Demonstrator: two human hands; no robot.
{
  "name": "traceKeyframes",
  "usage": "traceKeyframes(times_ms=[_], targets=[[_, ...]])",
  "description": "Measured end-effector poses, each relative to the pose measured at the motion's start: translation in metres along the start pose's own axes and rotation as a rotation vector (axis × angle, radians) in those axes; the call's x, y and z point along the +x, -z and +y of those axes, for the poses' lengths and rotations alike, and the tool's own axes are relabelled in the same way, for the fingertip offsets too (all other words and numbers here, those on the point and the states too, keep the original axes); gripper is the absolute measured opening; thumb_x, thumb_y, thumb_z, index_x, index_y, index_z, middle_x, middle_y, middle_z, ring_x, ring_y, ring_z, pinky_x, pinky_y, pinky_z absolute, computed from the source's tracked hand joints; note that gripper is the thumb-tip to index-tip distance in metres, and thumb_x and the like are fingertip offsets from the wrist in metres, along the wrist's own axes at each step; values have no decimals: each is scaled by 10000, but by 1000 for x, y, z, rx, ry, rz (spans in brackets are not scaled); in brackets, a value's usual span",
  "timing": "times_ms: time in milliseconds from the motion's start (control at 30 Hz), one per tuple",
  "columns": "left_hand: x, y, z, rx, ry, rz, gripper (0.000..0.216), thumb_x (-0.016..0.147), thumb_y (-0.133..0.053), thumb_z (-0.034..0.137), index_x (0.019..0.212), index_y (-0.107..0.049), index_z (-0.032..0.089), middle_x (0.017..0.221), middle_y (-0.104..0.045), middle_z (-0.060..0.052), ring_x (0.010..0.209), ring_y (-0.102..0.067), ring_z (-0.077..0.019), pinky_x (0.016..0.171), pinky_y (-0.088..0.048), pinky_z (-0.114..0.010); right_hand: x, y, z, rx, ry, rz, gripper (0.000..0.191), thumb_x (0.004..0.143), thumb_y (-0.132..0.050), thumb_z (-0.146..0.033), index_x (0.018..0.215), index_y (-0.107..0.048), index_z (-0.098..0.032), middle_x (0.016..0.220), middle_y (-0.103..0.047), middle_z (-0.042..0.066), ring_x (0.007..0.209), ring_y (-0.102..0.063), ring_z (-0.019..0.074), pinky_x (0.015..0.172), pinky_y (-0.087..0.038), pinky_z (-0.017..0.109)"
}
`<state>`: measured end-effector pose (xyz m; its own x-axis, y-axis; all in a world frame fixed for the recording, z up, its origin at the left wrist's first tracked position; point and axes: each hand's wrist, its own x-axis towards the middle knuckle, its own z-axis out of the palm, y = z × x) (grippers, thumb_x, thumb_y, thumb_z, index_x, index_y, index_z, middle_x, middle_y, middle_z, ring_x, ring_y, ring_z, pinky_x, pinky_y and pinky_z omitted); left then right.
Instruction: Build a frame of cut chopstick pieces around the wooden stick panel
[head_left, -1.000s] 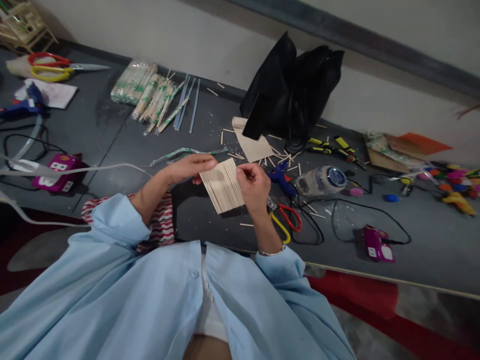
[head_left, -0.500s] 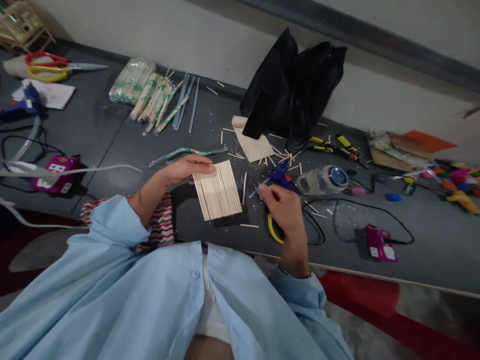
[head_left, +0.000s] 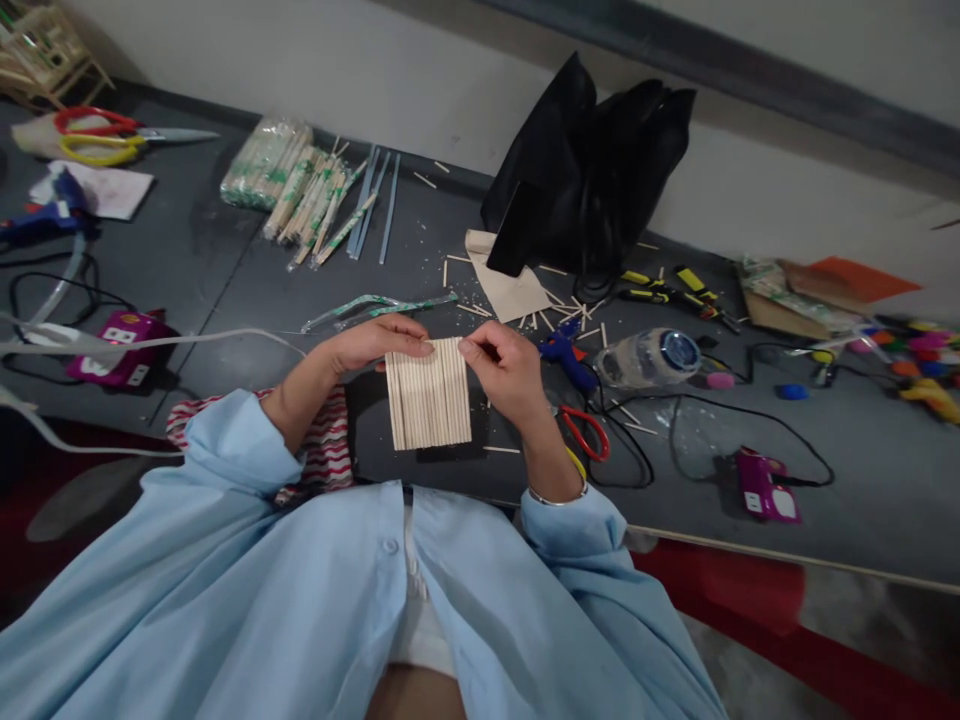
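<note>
A flat panel of pale wooden sticks joined side by side [head_left: 428, 392] is held above the dark grey table [head_left: 225, 290], just in front of my chest. My left hand [head_left: 375, 340] pinches its top left edge with closed fingers. My right hand [head_left: 501, 370] grips the panel's top right corner, thumb and fingers closed on it. Both arms wear light blue sleeves. A blue glue gun [head_left: 564, 352] lies just right of my right hand, beside red and yellow scissors [head_left: 583, 435].
A black bag [head_left: 592, 170] stands at the back by the wall. Packets of chopsticks [head_left: 300, 185] lie back left, loose sticks in the middle. A plastic bottle [head_left: 649, 358], two magenta power boxes [head_left: 120, 345] [head_left: 761, 483], cables, another glue gun [head_left: 45, 215] and large scissors [head_left: 105, 135] surround me.
One second ago both hands held the panel. My right hand then let go and reached right towards the scissors and glue gun, and has now come back to grip the panel, which is turned straighter.
</note>
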<state>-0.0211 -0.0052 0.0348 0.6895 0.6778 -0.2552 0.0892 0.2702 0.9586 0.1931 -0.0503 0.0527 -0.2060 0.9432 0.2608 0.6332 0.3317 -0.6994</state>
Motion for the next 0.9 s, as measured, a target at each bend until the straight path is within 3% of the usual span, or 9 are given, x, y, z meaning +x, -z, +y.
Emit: traceKeyframes(times_ms=[133, 233, 300, 400, 533, 633, 767, 900], targets=[[2, 2, -1, -12, 35, 84, 239, 700, -729, 374, 690, -645, 150, 520, -449, 43, 420, -386, -64, 357, -241, -209, 0, 3, 4, -72, 11, 135, 250, 964, -463, -352, 744, -491, -237, 704, -538, -6, 683, -524, 147, 688, -431, 298], [4, 5, -2, -61, 44, 208, 217, 719, -697, 365, 718, -639, 156, 521, -448, 43, 408, -373, -66, 357, -222, -218, -9, 8, 12, 147, -133, 328, 341, 974, -459, -441, 693, -421, -251, 611, -433, -38, 541, -424, 121, 542, -385, 273], [5, 7, -2, -99, 30, 284, 210, 733, -677, 362, 719, -620, 160, 526, -439, 44, 407, -360, -64, 364, -219, -220, -20, 11, 17, 327, -254, 373, 432, 959, -485, -524, 641, -374, -253, 553, -359, -60, 461, -329, 99, 444, -305, 253], [7, 8, -3, -128, -5, 343, 216, 767, -641, 362, 690, -572, 173, 533, -421, 40, 408, -346, -64, 372, -231, -222, -43, 11, 21, 418, -371, 286, 524, 914, -543, -612, 580, -395, -236, 506, -340, -69, 427, -308, 78, 401, -268, 233], [8, 6, -3, -105, -13, 398, 244, 818, -599, 394, 702, -553, 185, 561, -432, 29, 422, -355, -68, 382, -269, -216, -63, 1, 16, 444, -477, 71, 493, 855, -573, -694, 717, -576, -221, 603, -542, -34, 479, -465, 96, 406, -353, 221], [7, 5, -4, -113, -22, 399, 237, 796, -632, 406, 788, -610, 171, 608, -511, 16, 474, -449, -83, 422, -356, -211, -63, -4, 11, 393, -444, 26, 462, 872, -572, -656, 703, -554, -227, 620, -582, -26, 510, -511, 109, 451, -393, 230], [5, 6, -9, -180, 62, 299, 358, 696, -771, 416, 893, -698, 126, 816, -729, -59, 698, -667, -160, 621, -535, -247, -53, -4, 11, 124, -263, 23, 383, 946, -528, -480, 658, -547, -228, 571, -551, -30, 557, -519, 123, 556, -394, 253], [5, 5, -13, -213, 74, 242, 455, 636, -850, 466, 891, -726, 111, 873, -774, -78, 744, -714, -192, 689, -570, -276, -51, -1, 8, -66, -124, 61, 335, 956, -507, -375, 658, -544, -226, 598, -552, -24, 596, -512, 133, 608, -371, 273]])
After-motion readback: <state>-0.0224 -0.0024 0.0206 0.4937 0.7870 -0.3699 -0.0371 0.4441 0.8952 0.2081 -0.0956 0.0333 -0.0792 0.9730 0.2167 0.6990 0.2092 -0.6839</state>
